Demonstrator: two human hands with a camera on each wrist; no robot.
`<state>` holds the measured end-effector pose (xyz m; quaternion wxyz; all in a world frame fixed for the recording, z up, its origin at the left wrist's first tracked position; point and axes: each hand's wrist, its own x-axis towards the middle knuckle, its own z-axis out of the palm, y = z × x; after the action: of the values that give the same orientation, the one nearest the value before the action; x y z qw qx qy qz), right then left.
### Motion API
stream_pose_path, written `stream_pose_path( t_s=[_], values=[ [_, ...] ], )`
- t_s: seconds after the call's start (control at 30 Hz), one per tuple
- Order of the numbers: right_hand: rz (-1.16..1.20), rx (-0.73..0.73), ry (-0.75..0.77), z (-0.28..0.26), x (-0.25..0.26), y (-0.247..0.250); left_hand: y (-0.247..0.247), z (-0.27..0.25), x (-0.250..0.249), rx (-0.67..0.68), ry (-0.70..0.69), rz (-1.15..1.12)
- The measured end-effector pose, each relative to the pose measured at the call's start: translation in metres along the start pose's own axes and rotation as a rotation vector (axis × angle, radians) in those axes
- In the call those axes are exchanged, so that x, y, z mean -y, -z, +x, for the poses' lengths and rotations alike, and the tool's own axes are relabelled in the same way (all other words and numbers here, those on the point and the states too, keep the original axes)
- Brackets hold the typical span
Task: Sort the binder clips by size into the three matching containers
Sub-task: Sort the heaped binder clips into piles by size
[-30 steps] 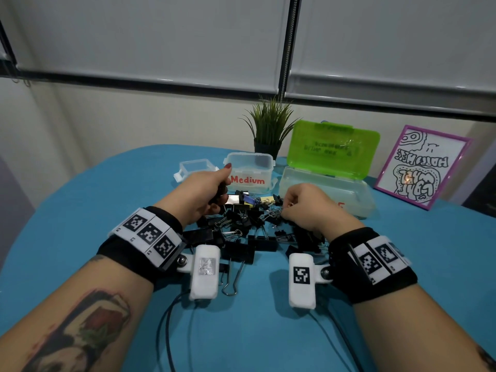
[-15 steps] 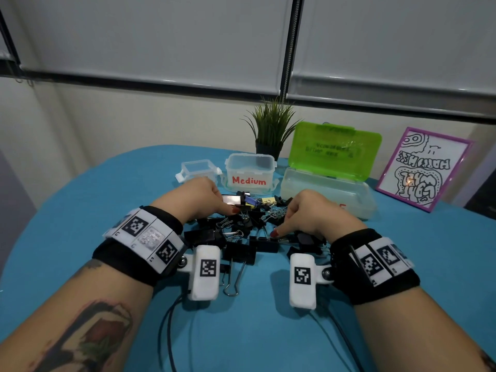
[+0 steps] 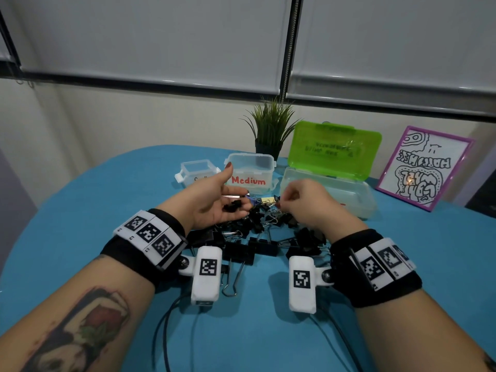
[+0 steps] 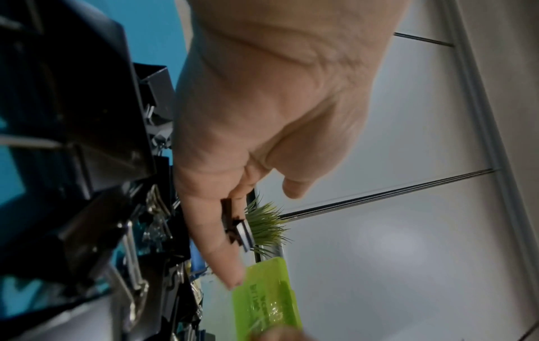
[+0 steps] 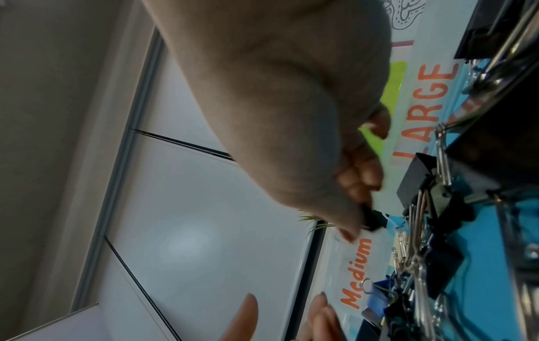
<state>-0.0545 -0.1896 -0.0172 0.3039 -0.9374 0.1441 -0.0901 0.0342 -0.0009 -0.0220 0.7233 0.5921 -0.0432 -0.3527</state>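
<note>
My left hand [image 3: 214, 208] lies open; small clips [image 3: 233, 205] could slide off. My right hand [image 3: 303, 202] pinches one tiny clip [image 5: 371, 219].

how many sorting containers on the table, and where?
3, in a row behind the clip pile: small clear tub far left, Medium tub centre, large box with open green lid on the right. None seems hidden.

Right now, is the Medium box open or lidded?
Open. The Medium box has no lid on; its rim is bare in the head view. Whether any clips are inside, cannot tell.
</note>
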Motion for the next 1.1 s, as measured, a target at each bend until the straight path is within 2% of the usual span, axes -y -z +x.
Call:
stream_pose_path(
  t_s=[0.07,0.13,0.27,0.33,0.37,0.43,0.5,0.57,0.63,0.67,0.73,0.83,0.93,1.1],
  values=[
    [0.286,-0.148,0.108,0.003,0.004,-0.001,0.0,0.002,0.002,0.043,0.021,-0.007],
    [0.526,-0.171,0.213,0.0,0.01,-0.005,0.0,0.003,0.003,0.104,0.043,-0.013],
    [0.684,-0.012,0.274,-0.004,0.02,-0.024,-0.003,-0.001,0.006,0.247,0.066,0.035],
    [0.718,0.037,0.252,-0.001,0.021,-0.031,-0.002,-0.001,0.007,0.235,0.039,0.047],
    [0.718,0.024,0.241,0.001,0.02,-0.033,-0.001,0.0,0.006,0.188,0.011,0.052],
    [0.657,-0.024,0.235,0.006,0.017,-0.034,0.006,0.001,0.001,0.032,-0.071,0.102],
    [0.519,0.009,0.227,0.004,0.013,-0.031,0.016,0.002,-0.006,-0.207,-0.198,0.343],
    [0.307,0.159,0.256,-0.003,0.011,-0.028,0.033,0.002,-0.014,-0.42,-0.3,0.581],
    [0.105,0.329,0.332,-0.009,0.01,-0.028,0.049,0.001,-0.022,-0.545,-0.309,0.776],
    [0.046,0.398,0.35,-0.01,0.01,-0.028,0.055,-0.001,-0.025,-0.575,-0.275,0.906],
    [-0.001,0.466,0.342,-0.012,0.011,-0.029,0.062,-0.006,-0.027,-0.551,-0.166,1.146],
    [0.025,0.41,0.326,-0.011,0.008,-0.027,0.061,-0.014,-0.025,-0.486,-0.042,1.388],
    [0.039,0.367,0.313,-0.007,0.004,-0.025,0.061,-0.015,-0.027,-0.469,-0.051,1.398],
    [-0.05,0.313,0.215,-0.001,-0.002,-0.017,0.052,-0.024,-0.034,-0.565,-0.164,1.279]
  ],
)
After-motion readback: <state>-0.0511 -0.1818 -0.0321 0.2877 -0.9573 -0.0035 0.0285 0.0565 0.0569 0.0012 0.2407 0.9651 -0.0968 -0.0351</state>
